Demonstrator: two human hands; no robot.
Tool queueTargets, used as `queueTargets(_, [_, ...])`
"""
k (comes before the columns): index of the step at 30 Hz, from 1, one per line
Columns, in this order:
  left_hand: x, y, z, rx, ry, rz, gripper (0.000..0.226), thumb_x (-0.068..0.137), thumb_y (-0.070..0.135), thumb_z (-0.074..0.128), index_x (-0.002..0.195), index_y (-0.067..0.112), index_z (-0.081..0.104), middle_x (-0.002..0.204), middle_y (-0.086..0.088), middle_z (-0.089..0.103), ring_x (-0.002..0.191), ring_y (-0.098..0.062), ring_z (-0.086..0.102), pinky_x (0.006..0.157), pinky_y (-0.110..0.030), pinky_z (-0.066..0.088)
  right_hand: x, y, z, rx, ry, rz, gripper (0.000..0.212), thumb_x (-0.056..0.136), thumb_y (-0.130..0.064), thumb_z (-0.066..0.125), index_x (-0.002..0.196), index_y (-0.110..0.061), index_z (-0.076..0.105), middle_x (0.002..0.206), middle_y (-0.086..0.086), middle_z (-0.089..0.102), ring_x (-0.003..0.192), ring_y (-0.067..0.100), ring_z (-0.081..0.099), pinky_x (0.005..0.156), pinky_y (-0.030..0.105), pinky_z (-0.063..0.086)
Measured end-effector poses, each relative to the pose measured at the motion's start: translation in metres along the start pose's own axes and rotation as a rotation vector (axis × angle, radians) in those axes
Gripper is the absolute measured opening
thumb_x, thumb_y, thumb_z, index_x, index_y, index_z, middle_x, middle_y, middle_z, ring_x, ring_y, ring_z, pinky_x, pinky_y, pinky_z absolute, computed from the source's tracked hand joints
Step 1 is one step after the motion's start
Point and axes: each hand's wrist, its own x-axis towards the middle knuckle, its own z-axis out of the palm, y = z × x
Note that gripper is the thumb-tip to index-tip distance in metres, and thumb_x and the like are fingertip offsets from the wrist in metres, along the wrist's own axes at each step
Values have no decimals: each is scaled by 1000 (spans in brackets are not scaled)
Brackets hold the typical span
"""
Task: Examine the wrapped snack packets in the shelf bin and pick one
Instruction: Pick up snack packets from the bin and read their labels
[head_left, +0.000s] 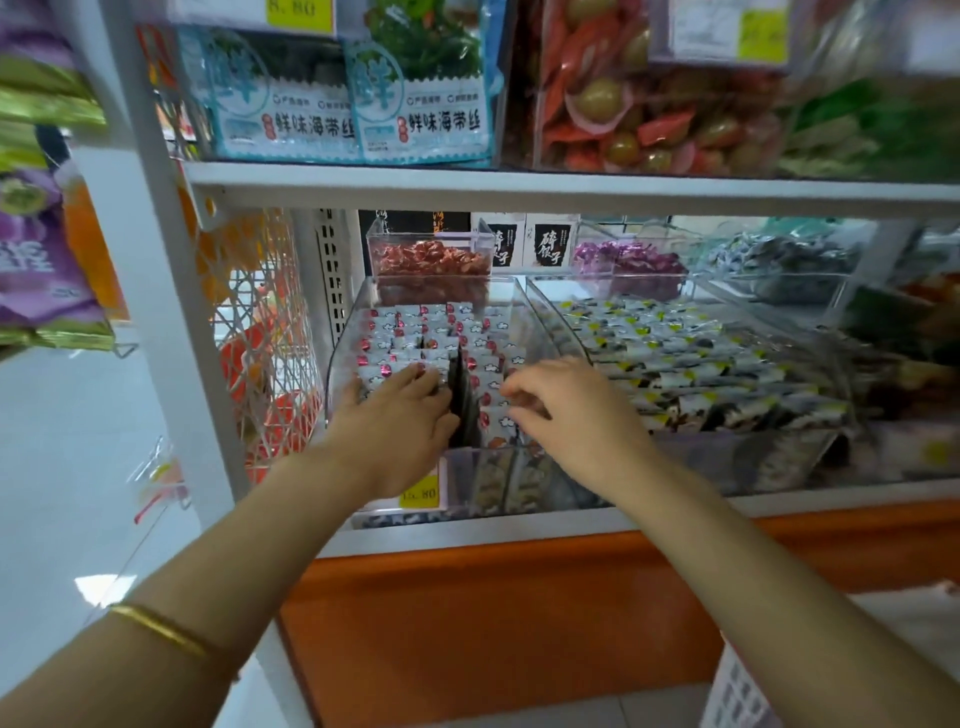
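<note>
A clear plastic shelf bin (336, 364) holds several rows of small white wrapped snack packets (415, 332) with red dots. A dark gap runs between the rows. My left hand (395, 415) lies over the left rows with its fingers stretched onto the packets and its thumb by the bin's left wall. My right hand (561, 410) reaches over the right rows, and its curled fingers and thumb pinch one snack packet (522, 401) at the tips. That packet is mostly hidden by the fingers.
A neighbouring clear bin (561, 322) holds white, black and yellow packets (675, 353). Small bins of red sweets (431, 257) and purple sweets (628, 260) stand behind. The upper shelf (519, 184) hangs close overhead. A yellow price tag (418, 493) marks the front.
</note>
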Motion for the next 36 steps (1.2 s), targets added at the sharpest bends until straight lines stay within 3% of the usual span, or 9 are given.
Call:
queueTargets(5, [-2, 2, 4, -79, 47, -24, 52, 100, 43, 16, 149, 26, 14, 159, 5, 1, 145, -12, -5, 114, -55, 1, 6, -8, 10, -254, 5, -54, 29, 89, -40, 56, 110, -22, 65, 106, -4, 61, 103, 19, 42, 69, 29, 36])
queueTargets(9, [-1, 0, 3, -157, 78, -22, 53, 99, 46, 18, 149, 27, 17, 158, 6, 6, 145, -11, -2, 115, -52, 1, 11, -11, 9, -217, 21, -74, 20, 85, -40, 62, 96, -25, 68, 99, -8, 59, 94, 14, 38, 66, 26, 27])
queueTargets(14, [-6, -1, -2, -261, 148, -6, 51, 99, 44, 25, 147, 26, 24, 157, 6, 17, 145, -12, 5, 116, -50, 5, 15, -13, -1, 53, 63, 0, 9, 88, -28, 61, 84, -20, 63, 84, -12, 50, 87, 9, 44, 73, 25, 36])
queueTargets(16, [-8, 0, -11, -408, 270, 34, 46, 99, 37, 31, 141, 20, 38, 149, 1, 34, 140, -18, 23, 114, -44, 17, 14, -12, -9, 138, 165, 44, 8, 90, -23, 58, 83, -18, 60, 84, -12, 52, 84, 8, 49, 74, 25, 43])
queueTargets(19, [-14, 4, -23, -676, 450, 42, 39, 99, 29, 39, 134, 17, 49, 134, 0, 51, 120, -12, 45, 93, -19, 32, 11, -11, -23, 307, 360, 99, 9, 92, -16, 56, 83, -16, 57, 80, -7, 55, 76, 10, 55, 68, 22, 47])
queueTargets(23, [-21, 7, -29, -873, 415, 17, 39, 94, 35, 45, 132, 25, 50, 116, 12, 56, 103, -1, 53, 74, -4, 39, 6, -7, -31, 627, 522, 217, 13, 94, -13, 52, 82, -14, 55, 76, -3, 58, 55, 4, 57, 48, 15, 46])
queueTargets(26, [-22, 6, -29, -1144, 309, -4, 30, 92, 30, 51, 120, 24, 59, 100, 10, 65, 90, -3, 62, 81, -19, 52, 4, -6, -30, 932, 524, 360, 15, 95, -9, 50, 82, -12, 56, 75, 1, 61, 52, 7, 62, 48, 22, 53])
queueTargets(28, [-22, 6, -30, -1291, 298, -48, 18, 92, 26, 53, 101, 21, 67, 87, 2, 68, 80, -9, 66, 74, -26, 57, 3, -6, -28, 1126, 492, 420, 15, 95, -8, 49, 83, -8, 58, 74, 5, 61, 51, 8, 62, 50, 24, 55])
queueTargets(36, [-20, -1, -33, -1813, 344, -164, 23, 94, 16, 50, 79, 5, 65, 69, -8, 65, 60, -11, 62, 55, -18, 53, 5, -5, -21, 1670, 275, 513, 12, 79, -5, 59, 87, 2, 65, 79, 11, 69, 61, 14, 66, 55, 20, 54])
